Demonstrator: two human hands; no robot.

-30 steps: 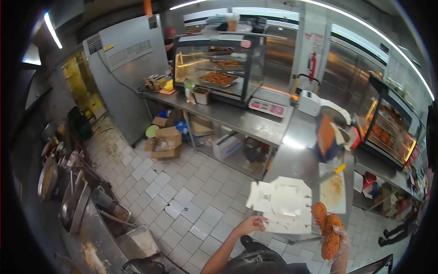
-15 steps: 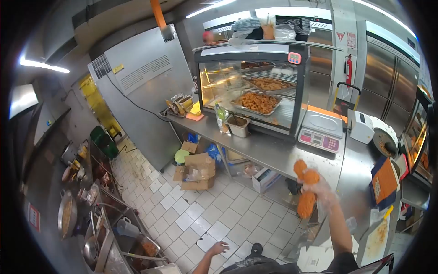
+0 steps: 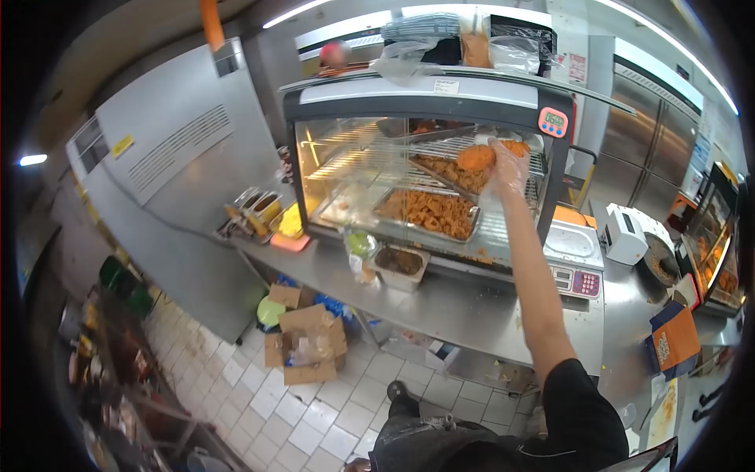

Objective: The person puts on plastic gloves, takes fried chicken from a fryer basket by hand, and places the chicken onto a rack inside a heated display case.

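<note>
Fried chicken pieces (image 3: 481,156) clutched in my gloved right hand (image 3: 507,167), raised inside the warming cabinet (image 3: 425,102)'s upper shelf; left hand unseen.

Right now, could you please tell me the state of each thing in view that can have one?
Right hand: raised in a clear plastic glove, gripping orange breaded fried pieces at the cabinet's upper shelf.
Glass-fronted heated display cabinet: lit inside.
Metal tray of fried food: well filled.
Pink digital timer: on, digits unreadable.
Brown cardboard boxes: open, on the floor.
Left hand: out of view.
</note>
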